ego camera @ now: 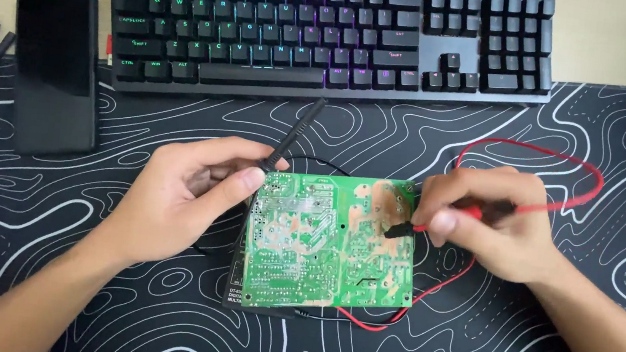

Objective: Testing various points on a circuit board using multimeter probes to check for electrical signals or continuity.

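A green circuit board (329, 243) lies solder side up at the middle of the patterned desk mat (545, 145), resting on what seems to be a dark meter, mostly hidden. The left hand (189, 195) pinches a black probe (291, 139) at the board's far left corner. The right hand (488, 220) grips a red probe (470, 212), tip on the board's right edge. Farther off sit a keyboard (327, 32) and, left, a black phone (55, 71).

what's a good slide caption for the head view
Left hand holds a black probe, right hand a red probe on a green circuit board.
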